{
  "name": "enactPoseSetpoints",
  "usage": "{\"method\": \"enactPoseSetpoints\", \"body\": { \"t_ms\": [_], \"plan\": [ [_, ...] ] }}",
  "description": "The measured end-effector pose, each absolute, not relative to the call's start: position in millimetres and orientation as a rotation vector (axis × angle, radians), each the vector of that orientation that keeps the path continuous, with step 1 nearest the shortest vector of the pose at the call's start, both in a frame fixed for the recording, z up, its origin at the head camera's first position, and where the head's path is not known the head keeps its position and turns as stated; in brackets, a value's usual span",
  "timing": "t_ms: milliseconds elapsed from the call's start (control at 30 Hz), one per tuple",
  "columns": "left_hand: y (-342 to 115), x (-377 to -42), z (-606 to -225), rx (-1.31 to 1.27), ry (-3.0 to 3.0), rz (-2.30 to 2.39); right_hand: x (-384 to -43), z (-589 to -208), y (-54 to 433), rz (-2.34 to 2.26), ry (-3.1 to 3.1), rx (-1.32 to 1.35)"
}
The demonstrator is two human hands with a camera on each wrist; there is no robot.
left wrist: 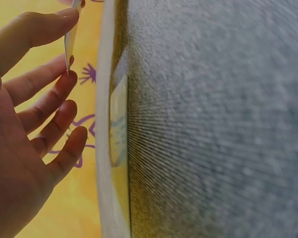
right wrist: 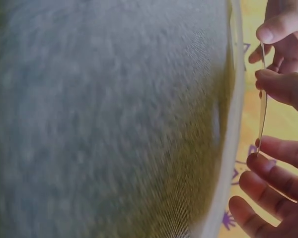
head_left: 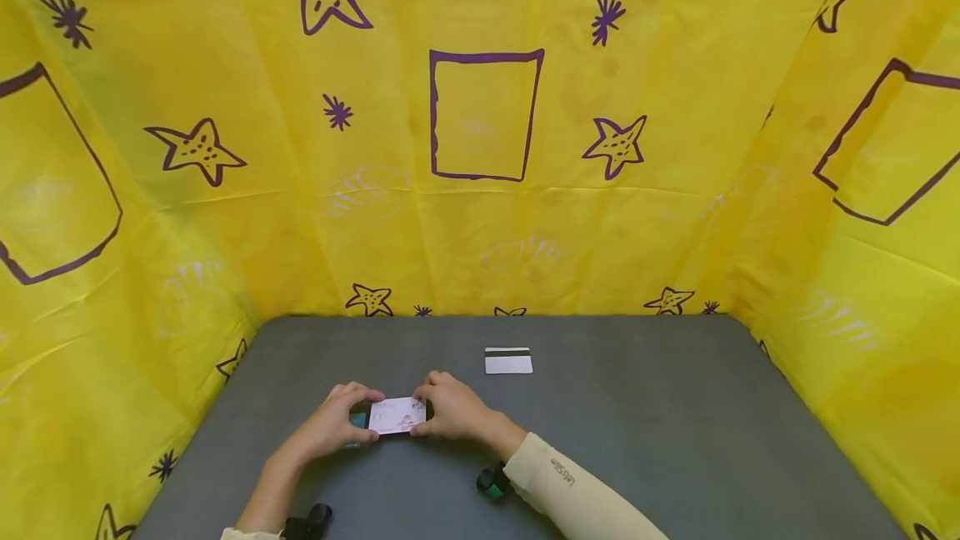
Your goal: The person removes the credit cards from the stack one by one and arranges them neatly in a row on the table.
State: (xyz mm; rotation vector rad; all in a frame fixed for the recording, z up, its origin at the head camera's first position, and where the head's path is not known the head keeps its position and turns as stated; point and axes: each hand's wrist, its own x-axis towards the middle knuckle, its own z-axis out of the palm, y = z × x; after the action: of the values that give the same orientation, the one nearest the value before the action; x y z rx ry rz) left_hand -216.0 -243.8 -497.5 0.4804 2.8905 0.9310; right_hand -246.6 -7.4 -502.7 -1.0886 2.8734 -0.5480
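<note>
A pale pink card (head_left: 397, 415) with printed marks is held level between both hands, above the grey table. My left hand (head_left: 330, 423) pinches its left end between thumb and fingertips. At the opposite end, the right hand (head_left: 455, 409) pinches it the same way. Both wrist views catch the card (left wrist: 71, 42) nearly edge-on, with the other fingers of each hand spread away from it. Under the left hand lies a teal-printed card (head_left: 357, 421), mostly hidden by that hand and the pink card.
A white card (head_left: 508, 362) with a dark stripe lies on the grey table (head_left: 637, 423), behind and to the right of the hands. Yellow cloth (head_left: 480, 248) with purple drawings hangs around the back and sides. Dark wrist straps (head_left: 307, 522) sit at both forearms.
</note>
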Motion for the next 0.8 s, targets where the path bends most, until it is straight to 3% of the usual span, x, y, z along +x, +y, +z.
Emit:
{"method": "enactPoseSetpoints", "body": {
  "t_ms": [800],
  "plan": [
    [-245, -215, -503, 0.417, 2.913, 0.71, -247, -513, -31, -0.3, 2.882, -1.067]
  ]
}}
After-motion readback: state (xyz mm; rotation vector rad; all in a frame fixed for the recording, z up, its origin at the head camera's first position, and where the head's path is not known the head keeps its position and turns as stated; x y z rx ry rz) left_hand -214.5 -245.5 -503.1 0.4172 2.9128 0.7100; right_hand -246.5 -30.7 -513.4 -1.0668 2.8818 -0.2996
